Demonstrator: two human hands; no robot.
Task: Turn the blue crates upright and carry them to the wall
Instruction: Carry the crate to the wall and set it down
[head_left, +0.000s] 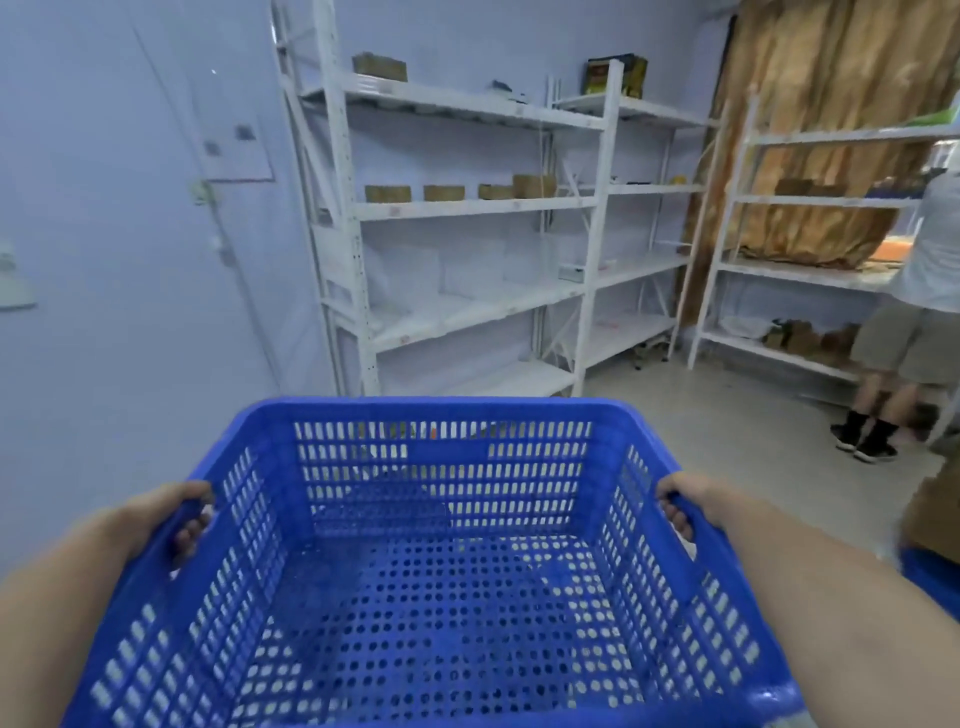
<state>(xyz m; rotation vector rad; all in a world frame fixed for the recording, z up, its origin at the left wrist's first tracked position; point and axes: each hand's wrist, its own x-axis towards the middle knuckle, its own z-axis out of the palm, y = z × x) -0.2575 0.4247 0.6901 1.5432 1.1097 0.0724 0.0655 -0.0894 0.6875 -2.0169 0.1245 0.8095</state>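
Crate (441, 561) carried upright at waist height, open side up and empty, between two bare arms in a storeroom. It is a blue plastic one with slotted walls and a floor full of round holes, so it is probably light for its bulk and stiff enough to keep its shape, though the smooth plastic could slide in a loose hold. The thick rolled rim at each short end looks like the natural place to take it, and that is where it is taken.

The left hand (179, 512) is curled closed over the left rim, fingers (189, 535) hooked down inside the wall. The right hand (685, 501) wraps the opposite rim the same way, its fingertips showing through on the inner face. Both grips are closed around the rim, not pinching it, and the crate hangs level between them.

Beyond the far wall of the crate stand white shelves (467, 208), with the pale wall (104, 260) ahead and left of the left hand. Just below the right forearm, a sliver of another blue crate (930, 577) shows. A second person (919, 312) stands well off to the right.
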